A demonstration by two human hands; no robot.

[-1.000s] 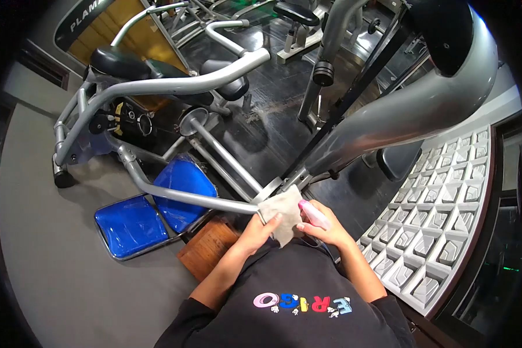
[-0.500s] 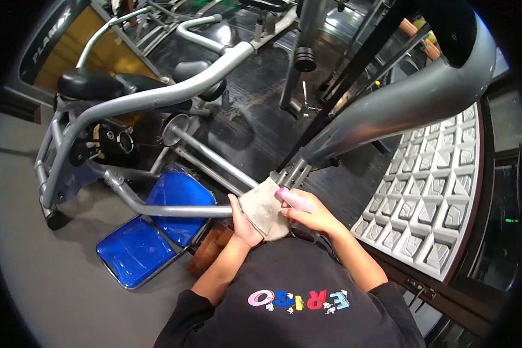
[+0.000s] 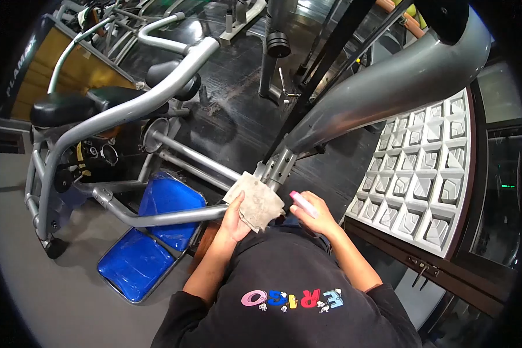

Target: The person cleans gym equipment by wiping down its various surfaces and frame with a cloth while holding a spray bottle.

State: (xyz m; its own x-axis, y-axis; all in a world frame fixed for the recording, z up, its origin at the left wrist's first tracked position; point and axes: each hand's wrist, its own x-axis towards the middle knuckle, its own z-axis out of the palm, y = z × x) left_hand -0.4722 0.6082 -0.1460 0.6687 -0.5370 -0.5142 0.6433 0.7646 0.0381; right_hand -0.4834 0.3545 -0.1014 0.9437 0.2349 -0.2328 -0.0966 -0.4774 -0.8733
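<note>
A stained, off-white cloth (image 3: 256,204) is gripped in my left hand (image 3: 232,221), the thumb on top of it and the other fingers hidden underneath. To its right, my right hand (image 3: 321,219) is wrapped around a small pink bottle (image 3: 302,203). The bottle's bright pink top points up and left, a short way from the cloth. Both hands are in front of my waist, above the lower bars of a gym machine. The cloth covers part of the silver frame tube (image 3: 165,218); whether it touches the tube I cannot tell.
A large grey machine post (image 3: 377,95) slants up to the right. Curved silver bars (image 3: 130,113) and black pads (image 3: 64,107) stand at left. Below them is a folding chair with a blue seat (image 3: 134,262). A white moulded panel (image 3: 414,180) lies along the right.
My right hand and the pink bottle have drawn away from the cloth to the right. The cloth has shifted slightly left, its lower edge lifted and more crumpled. The whole view has shifted somewhat.
</note>
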